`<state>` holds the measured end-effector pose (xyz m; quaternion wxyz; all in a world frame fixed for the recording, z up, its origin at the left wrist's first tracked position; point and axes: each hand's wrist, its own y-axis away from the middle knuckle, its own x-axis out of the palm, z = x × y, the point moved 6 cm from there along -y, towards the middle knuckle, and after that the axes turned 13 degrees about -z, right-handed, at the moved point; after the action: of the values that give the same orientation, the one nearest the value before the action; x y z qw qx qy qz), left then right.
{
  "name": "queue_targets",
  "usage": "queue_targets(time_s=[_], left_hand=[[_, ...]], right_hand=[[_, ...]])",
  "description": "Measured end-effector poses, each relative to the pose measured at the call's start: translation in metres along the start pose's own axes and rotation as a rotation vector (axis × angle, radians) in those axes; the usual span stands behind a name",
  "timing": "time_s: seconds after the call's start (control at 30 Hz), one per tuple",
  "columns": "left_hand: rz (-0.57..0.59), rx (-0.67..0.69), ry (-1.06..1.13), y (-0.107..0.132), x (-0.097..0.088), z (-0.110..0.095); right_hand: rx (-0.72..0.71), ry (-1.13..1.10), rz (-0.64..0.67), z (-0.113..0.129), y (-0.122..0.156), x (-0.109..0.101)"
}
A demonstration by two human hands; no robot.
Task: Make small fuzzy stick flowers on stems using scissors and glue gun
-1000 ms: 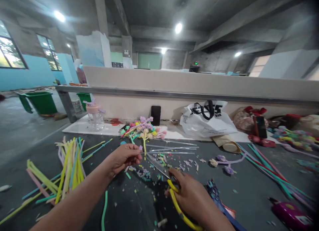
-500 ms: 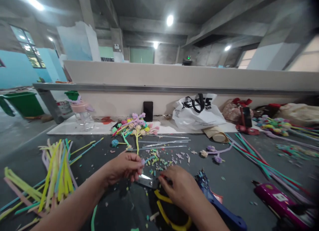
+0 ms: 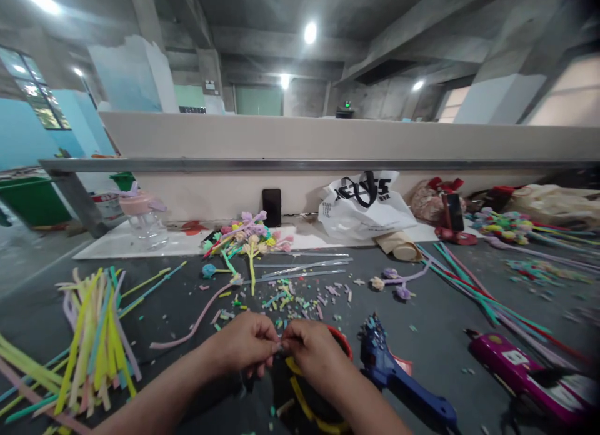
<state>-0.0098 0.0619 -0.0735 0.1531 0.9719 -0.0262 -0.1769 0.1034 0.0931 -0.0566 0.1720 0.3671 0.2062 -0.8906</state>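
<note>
My left hand and my right hand meet above the dark tabletop, thumbs and fingertips pinched together. Whatever is between the fingertips is tiny and mostly hidden, so its kind cannot be made out. Under my right hand, a dark object with yellow curved edges and a red curved edge is partly covered. Small cut bits of coloured chenille stems lie scattered just beyond my fingers. A pink chenille stem lies bent beyond my left forearm.
Chenille stems are heaped at left. A blue glue gun and a magenta tool lie at right. Chenille flowers, clear sticks, a phone, a white bag and a clear bottle are farther back.
My hands have come together at the fingertips. The scissor blades seen near my right hand no longer show. A pink stem now shows beyond my left forearm. The view has shifted slightly.
</note>
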Motion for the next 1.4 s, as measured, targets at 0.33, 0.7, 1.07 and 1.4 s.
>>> queue_targets(time_s=[0.33,0.7,1.07,1.4], left_hand=[[-0.094,0.030,-0.108,0.000,-0.029,-0.004],[-0.111,0.066,-0.079,0.004,-0.006,-0.014],[-0.182,0.082,-0.082,-0.006,-0.030,-0.004],[-0.074,0.103,0.007,0.002,-0.013,-0.021]], right_hand=[[-0.078,0.194,-0.051,0.008,0.006,-0.015],[0.101,-0.168,-0.180,0.002,0.000,-0.006],[0.033,-0.153,-0.116,-0.002,-0.002,-0.009],[0.247,-0.509,-0.256,-0.002,0.001,0.001]])
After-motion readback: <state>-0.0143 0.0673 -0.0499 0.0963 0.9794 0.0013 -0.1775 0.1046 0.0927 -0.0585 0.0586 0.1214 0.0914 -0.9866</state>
